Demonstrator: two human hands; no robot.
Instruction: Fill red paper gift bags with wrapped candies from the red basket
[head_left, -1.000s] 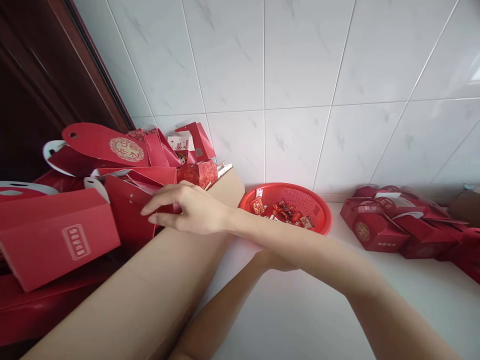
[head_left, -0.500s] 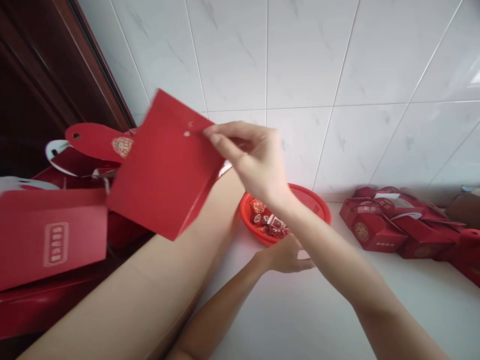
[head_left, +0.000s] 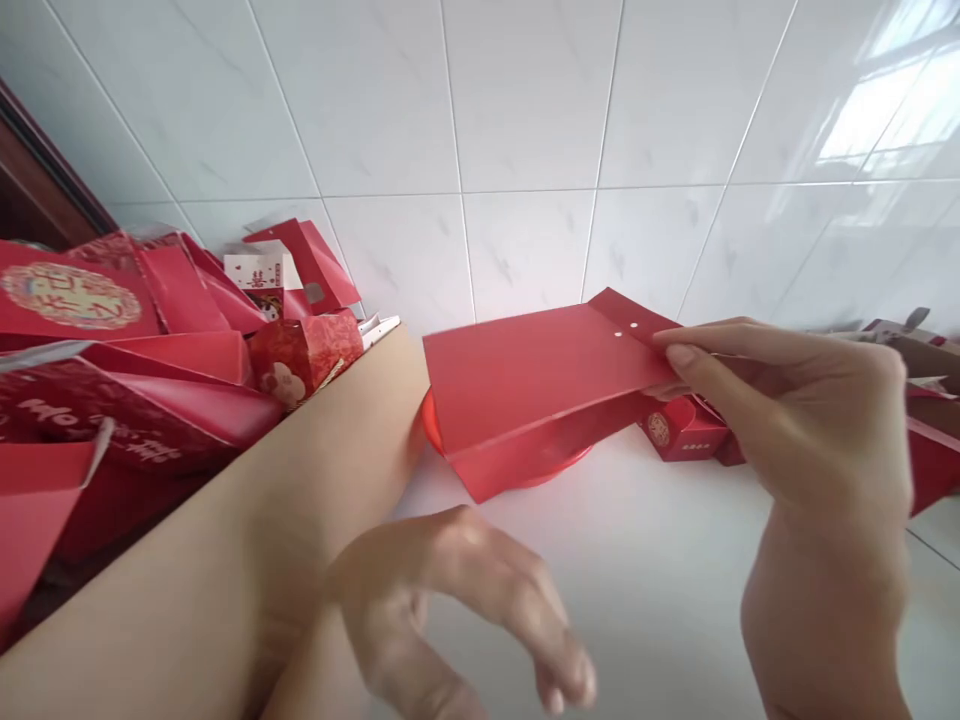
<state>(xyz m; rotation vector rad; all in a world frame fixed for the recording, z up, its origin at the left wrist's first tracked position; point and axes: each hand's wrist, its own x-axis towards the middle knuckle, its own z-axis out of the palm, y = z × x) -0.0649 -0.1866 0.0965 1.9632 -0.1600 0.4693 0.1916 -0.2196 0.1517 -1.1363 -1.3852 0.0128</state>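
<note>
My right hand (head_left: 795, 410) pinches a plain red paper gift bag (head_left: 525, 370) by its punched edge, between thumb and fingers. Two small holes show near that edge, and the bag hangs tilted in front of the tiled wall. Below it, my left hand (head_left: 465, 610) is over the white surface, slightly blurred, its fingers curved and apart with nothing in them. Behind the bag, an orange-red plastic basket (head_left: 551, 472) is mostly covered; only parts of its rim show, and its contents are hidden.
A cardboard box (head_left: 300, 480) on the left is filled with red gift bags and boxes (head_left: 187, 390). On the right, small red boxes (head_left: 686, 428) sit on the white surface (head_left: 637, 570) along the tiled wall (head_left: 525, 110).
My right hand has carried the red paper bag rightwards, from near the cardboard box to over the basket. My left hand has left the basket and moved closer. The view has turned too.
</note>
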